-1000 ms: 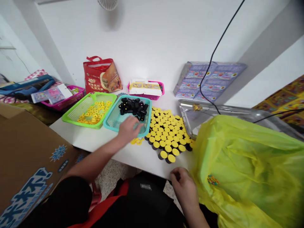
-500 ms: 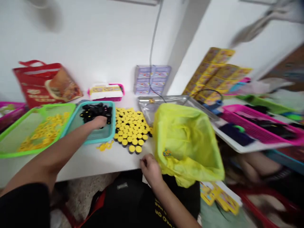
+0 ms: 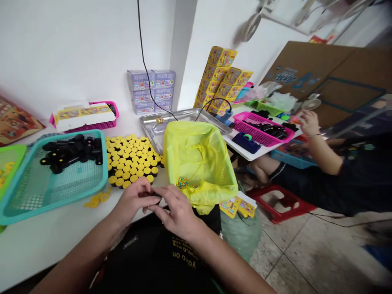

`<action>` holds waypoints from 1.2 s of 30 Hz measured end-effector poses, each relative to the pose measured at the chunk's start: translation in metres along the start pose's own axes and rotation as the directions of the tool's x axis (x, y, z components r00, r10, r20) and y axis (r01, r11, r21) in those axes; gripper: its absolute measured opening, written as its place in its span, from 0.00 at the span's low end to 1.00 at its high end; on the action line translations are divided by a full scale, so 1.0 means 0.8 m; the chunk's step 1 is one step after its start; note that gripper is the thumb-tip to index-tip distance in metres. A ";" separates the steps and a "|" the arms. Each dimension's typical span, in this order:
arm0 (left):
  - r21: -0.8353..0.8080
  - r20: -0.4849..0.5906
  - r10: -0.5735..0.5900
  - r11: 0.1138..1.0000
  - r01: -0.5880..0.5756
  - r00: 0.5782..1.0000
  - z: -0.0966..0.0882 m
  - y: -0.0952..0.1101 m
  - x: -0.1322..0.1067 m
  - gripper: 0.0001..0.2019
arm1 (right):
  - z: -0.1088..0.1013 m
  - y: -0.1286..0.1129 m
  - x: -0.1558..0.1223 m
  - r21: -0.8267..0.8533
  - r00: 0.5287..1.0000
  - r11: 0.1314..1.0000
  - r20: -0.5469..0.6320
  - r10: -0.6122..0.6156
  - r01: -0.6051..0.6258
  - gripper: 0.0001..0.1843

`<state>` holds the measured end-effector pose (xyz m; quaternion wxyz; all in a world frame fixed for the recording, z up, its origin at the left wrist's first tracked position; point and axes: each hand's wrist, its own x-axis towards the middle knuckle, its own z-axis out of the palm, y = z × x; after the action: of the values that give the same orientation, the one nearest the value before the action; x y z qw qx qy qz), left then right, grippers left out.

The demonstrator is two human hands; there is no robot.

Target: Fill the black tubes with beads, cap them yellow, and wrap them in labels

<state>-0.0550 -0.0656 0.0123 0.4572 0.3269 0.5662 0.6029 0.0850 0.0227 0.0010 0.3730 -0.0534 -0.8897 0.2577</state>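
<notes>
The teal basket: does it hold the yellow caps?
No, the teal basket holds black pieces, while the yellow caps stand beside it on the table.

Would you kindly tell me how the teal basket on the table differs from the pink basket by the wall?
The teal basket sits nearer the camera and looks larger than the pink basket, which stands against the wall. The teal one holds loose black pieces, the pink one flat yellow-and-white printed packets. The teal mesh floor shows widely; the packets cover the pink basket's inside. Both are rectangular plastic mesh baskets on the same white table.
</notes>
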 end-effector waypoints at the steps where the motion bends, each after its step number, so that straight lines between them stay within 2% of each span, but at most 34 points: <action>1: -0.045 0.006 -0.021 0.999 0.021 1.000 0.005 -0.004 0.010 0.17 | -0.005 0.003 -0.004 -0.062 1.000 0.998 0.024 0.006 -0.005 0.22; 3: -0.079 0.019 -0.042 0.996 0.043 0.999 0.014 -0.010 0.025 0.17 | -0.020 0.013 -0.011 -0.149 0.997 0.989 0.073 0.016 -0.005 0.24; 5: -0.064 0.055 -0.054 0.996 0.058 0.997 0.023 -0.014 0.033 0.16 | -0.038 0.031 -0.012 -0.181 0.997 0.983 0.065 0.051 -0.039 0.23; 8: 0.028 0.071 -0.040 0.999 0.038 0.997 0.034 -0.024 0.036 0.18 | -0.067 0.077 0.000 -0.315 0.976 0.926 -0.007 0.215 -0.207 0.19; 9: 0.070 0.056 -0.043 0.997 0.039 0.998 0.037 -0.029 0.035 0.18 | -0.074 0.095 0.007 -0.399 0.956 0.875 -0.012 0.294 -0.274 0.18; 11: 0.121 0.012 -0.082 0.989 0.080 0.997 0.042 -0.042 0.033 0.19 | -0.082 0.126 0.021 -0.576 0.892 0.748 0.070 0.446 -0.329 0.17; 13: 0.087 -0.001 -0.167 0.982 0.167 0.986 0.049 -0.055 0.032 0.19 | -0.081 0.146 0.033 -0.705 0.812 0.659 0.207 0.545 -0.263 0.16; 15: -0.017 0.022 -0.237 0.971 0.238 0.971 0.057 -0.064 0.032 0.20 | -0.073 0.153 0.041 -0.750 0.755 0.638 0.312 0.577 -0.177 0.16; 19: -0.239 0.039 -0.233 0.942 0.236 0.972 0.073 -0.069 0.037 0.19 | -0.056 0.147 0.047 -0.737 0.716 0.665 0.399 0.573 -0.120 0.12; 24: -0.300 0.020 -0.199 0.934 0.196 0.980 0.078 -0.069 0.044 0.20 | -0.044 0.137 0.056 -0.685 0.664 0.710 0.454 0.594 -0.166 0.06; 26: -0.305 0.010 -0.176 0.937 0.171 0.984 0.078 -0.071 0.046 0.22 | -0.042 0.136 0.062 -0.643 0.644 0.729 0.460 0.611 -0.233 0.05; 31: -0.303 -0.014 -0.156 0.942 0.144 0.988 0.076 -0.074 0.046 0.23 | -0.046 0.148 0.069 -0.484 0.591 0.732 0.438 0.677 -0.479 0.13; 36: -0.285 -0.033 -0.136 0.951 0.121 0.990 0.076 -0.073 0.043 0.23 | -0.061 0.173 0.058 -0.230 0.511 0.647 0.448 0.734 -0.727 0.15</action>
<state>-0.0017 -0.0140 -0.0403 0.5222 0.2051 0.5063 0.6548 0.0719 0.1757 -0.0100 -0.0163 -0.3555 -0.8497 0.3890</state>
